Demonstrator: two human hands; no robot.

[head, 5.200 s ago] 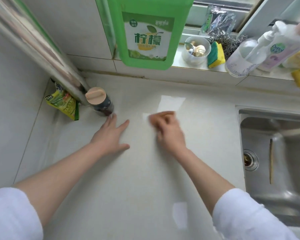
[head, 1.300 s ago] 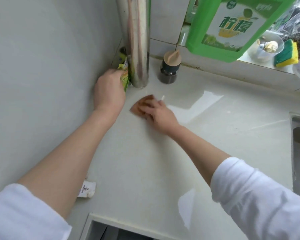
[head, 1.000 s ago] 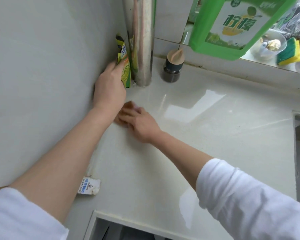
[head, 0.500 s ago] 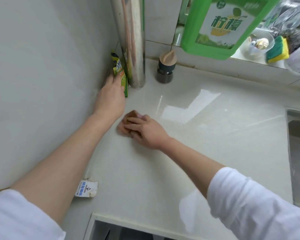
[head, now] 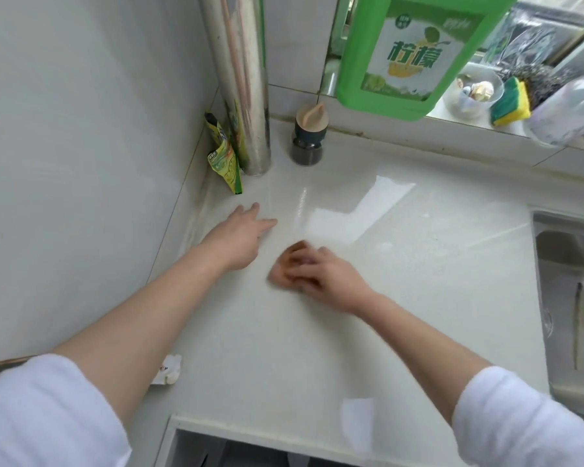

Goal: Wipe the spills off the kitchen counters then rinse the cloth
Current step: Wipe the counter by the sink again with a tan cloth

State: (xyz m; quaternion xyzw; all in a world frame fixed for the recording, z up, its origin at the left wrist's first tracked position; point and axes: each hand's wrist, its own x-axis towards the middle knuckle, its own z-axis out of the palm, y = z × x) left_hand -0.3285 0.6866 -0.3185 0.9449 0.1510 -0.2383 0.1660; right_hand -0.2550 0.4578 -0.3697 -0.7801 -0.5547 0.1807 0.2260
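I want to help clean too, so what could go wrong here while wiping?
The left hand lies open close to the green packet leaning in the corner; a stray sweep could topple it. The right hand rubs the brown cloth toward the small jar, which might get bumped. The little paper scrap near the counter edge could be brushed off.

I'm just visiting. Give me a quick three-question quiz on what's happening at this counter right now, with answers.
1. True or false: the right hand presses a brownish cloth on the counter.
2. Which stands nearest the metal pipe? A) green-and-yellow packet B) sponge C) sink
3. Fill in: the left hand holds ____.

Key: 1 true; 2 A; 3 nothing, its fingers are stretched out over the counter.
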